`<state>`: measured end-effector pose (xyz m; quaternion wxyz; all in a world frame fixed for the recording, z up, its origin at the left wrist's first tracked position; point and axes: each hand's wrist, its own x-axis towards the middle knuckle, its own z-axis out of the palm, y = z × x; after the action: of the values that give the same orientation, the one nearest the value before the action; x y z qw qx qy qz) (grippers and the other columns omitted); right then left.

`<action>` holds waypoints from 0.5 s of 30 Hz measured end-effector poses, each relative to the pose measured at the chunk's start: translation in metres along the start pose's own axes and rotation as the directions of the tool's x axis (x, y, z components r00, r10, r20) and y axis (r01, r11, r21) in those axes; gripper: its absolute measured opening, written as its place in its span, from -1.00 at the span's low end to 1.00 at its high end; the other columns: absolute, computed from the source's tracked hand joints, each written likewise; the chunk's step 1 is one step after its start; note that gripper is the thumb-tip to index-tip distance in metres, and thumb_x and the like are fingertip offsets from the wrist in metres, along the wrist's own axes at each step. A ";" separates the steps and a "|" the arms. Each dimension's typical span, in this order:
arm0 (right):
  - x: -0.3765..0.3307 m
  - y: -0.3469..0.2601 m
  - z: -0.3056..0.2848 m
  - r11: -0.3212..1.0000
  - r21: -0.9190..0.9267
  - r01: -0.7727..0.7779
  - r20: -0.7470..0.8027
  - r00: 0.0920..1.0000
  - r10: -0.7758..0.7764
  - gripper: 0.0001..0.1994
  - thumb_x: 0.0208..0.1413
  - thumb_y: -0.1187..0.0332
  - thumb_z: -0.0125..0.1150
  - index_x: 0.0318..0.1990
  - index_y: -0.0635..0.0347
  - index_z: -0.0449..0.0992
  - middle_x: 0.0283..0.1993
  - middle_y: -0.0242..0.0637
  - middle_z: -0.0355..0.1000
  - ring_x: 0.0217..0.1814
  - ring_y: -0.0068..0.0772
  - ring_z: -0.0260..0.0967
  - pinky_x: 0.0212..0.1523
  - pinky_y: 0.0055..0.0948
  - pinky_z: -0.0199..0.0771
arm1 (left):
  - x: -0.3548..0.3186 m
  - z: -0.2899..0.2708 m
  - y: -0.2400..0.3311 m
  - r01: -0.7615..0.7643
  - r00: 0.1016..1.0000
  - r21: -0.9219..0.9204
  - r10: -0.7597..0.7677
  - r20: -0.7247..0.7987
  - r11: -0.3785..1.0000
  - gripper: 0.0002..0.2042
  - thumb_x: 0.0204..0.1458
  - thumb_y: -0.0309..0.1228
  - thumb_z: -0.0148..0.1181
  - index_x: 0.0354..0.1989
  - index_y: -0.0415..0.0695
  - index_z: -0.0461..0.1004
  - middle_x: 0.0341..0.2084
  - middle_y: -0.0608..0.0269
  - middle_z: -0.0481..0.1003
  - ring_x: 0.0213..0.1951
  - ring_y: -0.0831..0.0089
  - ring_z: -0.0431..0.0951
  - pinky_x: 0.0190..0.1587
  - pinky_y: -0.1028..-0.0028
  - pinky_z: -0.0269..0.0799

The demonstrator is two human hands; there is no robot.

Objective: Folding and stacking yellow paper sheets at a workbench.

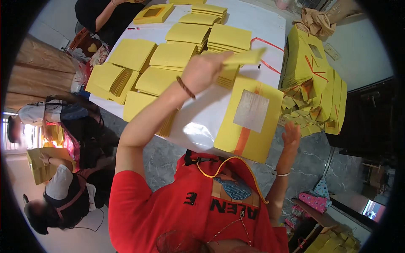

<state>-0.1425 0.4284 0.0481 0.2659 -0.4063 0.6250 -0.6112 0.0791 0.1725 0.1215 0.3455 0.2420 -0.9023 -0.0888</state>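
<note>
Your left hand (204,69) pinches yellow envelope (244,57) above stacks (173,55), upper centre. Right hand (291,135) open, empty, beside windowed bundle (251,120) on worktop (261,25). Many stacks laid out; tied bundles (314,80) upper right look untouched — judging roughly midway.

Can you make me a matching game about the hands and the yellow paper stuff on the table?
Things:
1. left hand
2. right hand
3. big yellow bundle
4. table

Places or states:
A. open and empty, beside the table's right edge
B. covered in white, with many yellow stacks on it
C. raised over the table, pinching a thin yellow sheaf
D. lying at the near table edge, with a white label and an orange band

Pairs: 1-C, 2-A, 3-D, 4-B
</note>
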 end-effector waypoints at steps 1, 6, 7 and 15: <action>-0.003 0.001 0.000 1.000 -0.007 0.002 -0.001 1.000 -0.002 -0.42 0.24 0.00 -0.32 0.31 0.11 -0.13 0.31 -0.10 -0.01 0.33 -0.17 -0.03 0.26 -0.17 -0.05 | 0.002 0.010 -0.021 0.041 0.997 0.075 -0.046 0.066 0.996 -0.69 -0.08 -0.46 0.01 -0.10 -0.21 0.37 -0.48 0.04 0.50 -0.46 0.12 0.50 -0.42 0.25 0.42; -0.008 -0.003 0.017 0.948 -0.281 0.149 0.232 0.969 -0.083 -0.52 0.11 0.21 -0.07 0.16 0.25 0.18 0.25 -0.11 0.10 0.34 -0.08 -0.05 0.27 -0.19 -0.09 | -0.031 0.097 -0.118 -0.143 0.985 0.372 0.096 0.140 0.917 -0.69 -0.07 -0.43 -0.01 -0.09 -0.11 0.35 -0.38 0.18 0.48 -0.32 0.29 0.51 -0.27 0.36 0.41; -0.008 -0.003 0.018 0.927 -0.328 0.180 0.274 0.958 -0.088 -0.53 0.09 0.25 -0.02 0.14 0.28 0.24 0.24 -0.11 0.12 0.34 -0.06 -0.06 0.28 -0.20 -0.10 | -0.035 0.107 -0.121 -0.164 0.980 0.388 0.104 0.171 0.907 -0.70 -0.06 -0.43 -0.02 -0.09 -0.11 0.34 -0.37 0.21 0.47 -0.30 0.30 0.51 -0.25 0.38 0.40; -0.007 -0.003 0.023 0.825 -0.483 0.293 0.347 0.929 -0.127 -0.56 -0.07 0.44 0.13 0.05 0.24 0.34 0.20 -0.12 0.16 0.33 0.05 -0.11 0.27 -0.14 -0.09 | -0.045 0.124 -0.122 -0.238 0.964 0.467 0.148 0.223 0.852 -0.66 -0.06 -0.42 -0.03 -0.04 -0.05 0.31 -0.28 0.24 0.41 -0.14 0.34 0.40 -0.05 0.34 0.26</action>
<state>-0.1194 0.4222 0.0477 0.1659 -0.6183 0.6714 -0.3733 0.0719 0.0883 -0.0370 0.1978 0.2205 -0.9422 0.1565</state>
